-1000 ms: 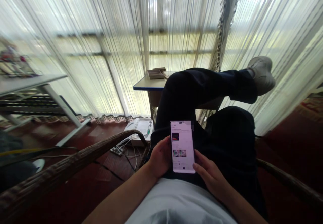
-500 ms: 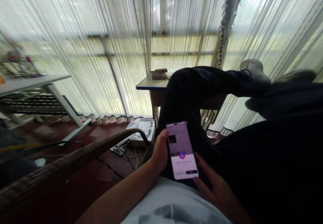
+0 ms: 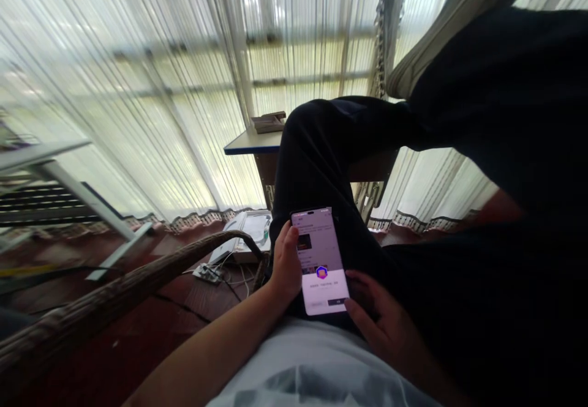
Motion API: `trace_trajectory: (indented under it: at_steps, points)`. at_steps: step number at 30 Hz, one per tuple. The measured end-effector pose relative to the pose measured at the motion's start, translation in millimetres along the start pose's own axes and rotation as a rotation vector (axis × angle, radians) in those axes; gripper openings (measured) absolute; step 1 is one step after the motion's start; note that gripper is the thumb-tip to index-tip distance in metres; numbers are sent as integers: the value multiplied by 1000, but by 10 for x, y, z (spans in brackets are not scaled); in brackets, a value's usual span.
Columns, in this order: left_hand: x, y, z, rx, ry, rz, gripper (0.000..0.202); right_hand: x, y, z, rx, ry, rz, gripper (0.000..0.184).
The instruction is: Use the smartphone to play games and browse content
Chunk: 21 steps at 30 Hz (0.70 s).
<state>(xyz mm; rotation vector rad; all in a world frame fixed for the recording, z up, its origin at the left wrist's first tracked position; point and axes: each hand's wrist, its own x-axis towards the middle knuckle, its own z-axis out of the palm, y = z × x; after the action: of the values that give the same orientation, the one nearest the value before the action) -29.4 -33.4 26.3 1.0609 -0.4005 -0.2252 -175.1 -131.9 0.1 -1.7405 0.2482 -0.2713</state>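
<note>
My left hand [image 3: 288, 266] is wrapped round the left side of a smartphone [image 3: 321, 291], its thumb along the upper left edge. The phone is upright with its screen lit; a white panel with a purple hexagonal icon and a dark button fills the lower part. At the lower right corner is my right hand [image 3: 381, 315], its thumb tip touching the phone by the dark button. Its other fingers curl beside and partly behind the right edge, in shadow. Below the phone is a white shirt [image 3: 316, 358]; beyond it, a bent leg in dark trousers [image 3: 312, 156].
A raised shoe [image 3: 441, 40] and dark trouser leg fill the upper right. Beyond the knee stands a desk [image 3: 248, 142] with a brownish stack [image 3: 269, 123]. A curved armrest [image 3: 151, 278], open white box [image 3: 250, 235], power strip [image 3: 206, 273] and cables lie left. Sheer curtains [image 3: 193, 107] hang behind.
The leg and shoe on the right have swung upward and nearer. The view has shifted, so the desk and phone appear further left and higher. Both hands stay on the phone, whose screen looks the same.
</note>
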Motion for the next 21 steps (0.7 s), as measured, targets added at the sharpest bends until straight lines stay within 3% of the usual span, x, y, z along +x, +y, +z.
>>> trace_trajectory:
  at_steps: [4,10,16,21]
  points:
    - [30,-83,78,-42,15,36,49,60,-46,-28,31,87,46,51]
    - [50,-129,185,-58,-10,72,47,76,-133,-38,58,96,22,60]
    - [2,-209,117,-69,4,72,45,155,-104,32,-111,144,39,67]
    - [-37,-250,39,-122,0,76,51,184,-51,-29,-184,74,-20,55]
